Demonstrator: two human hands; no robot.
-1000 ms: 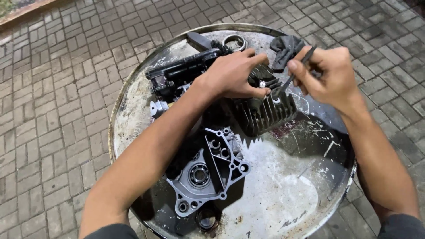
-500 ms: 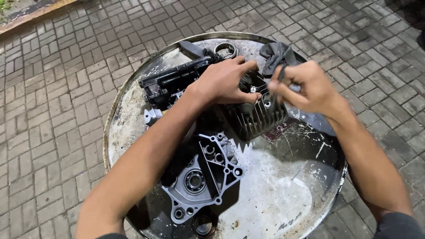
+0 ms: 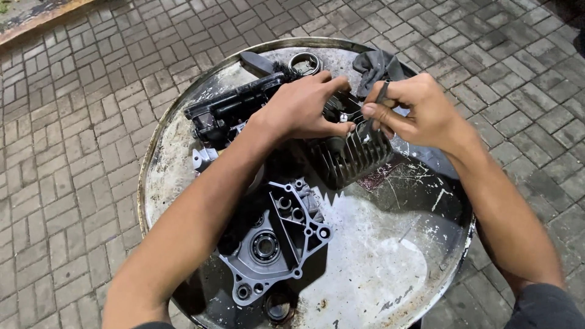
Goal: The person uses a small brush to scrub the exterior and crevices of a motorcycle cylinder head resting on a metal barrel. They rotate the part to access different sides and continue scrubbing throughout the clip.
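1. Two bare hands are seen over a round metal drum top (image 3: 201,103) that serves as the surface, ringed by brick paving (image 3: 73,152).
2. At the left a black engine part (image 3: 228,109) lies, and nearer the camera a grey crankcase cover (image 3: 274,250) lies flat.
3. The left hand (image 3: 301,106) is laid on the finned cylinder (image 3: 350,158), its fingers curled closed over the top edge.
4. The cylinder sits mid-surface, directly beneath both hands, its fins facing the camera.
5. The right hand (image 3: 420,113) is closed on a thin dark tool (image 3: 379,97), pinched and angled down-left towards the cylinder top.
6. A dark rag (image 3: 375,64) is bunched behind.
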